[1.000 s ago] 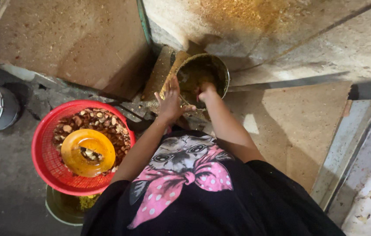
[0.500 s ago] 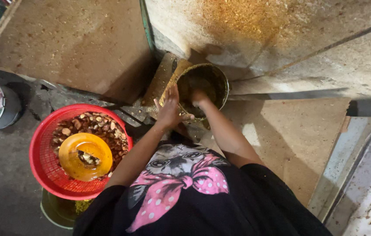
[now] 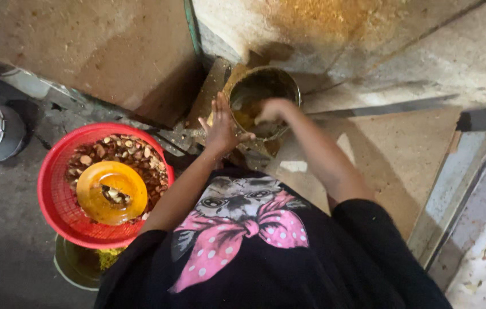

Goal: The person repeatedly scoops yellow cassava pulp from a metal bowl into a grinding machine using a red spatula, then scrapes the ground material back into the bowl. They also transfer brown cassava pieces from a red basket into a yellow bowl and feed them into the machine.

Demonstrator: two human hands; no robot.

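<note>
Against the stained wall, a round metal pot (image 3: 266, 91) is positioned, well apart from a red basket (image 3: 54, 194) of brown pieces topped by an orange dish (image 3: 111, 191). Left hand (image 3: 220, 126) is held open-fingered at the rim. Right hand (image 3: 269, 110) is curled inside; its grasp cannot be determined.
</note>
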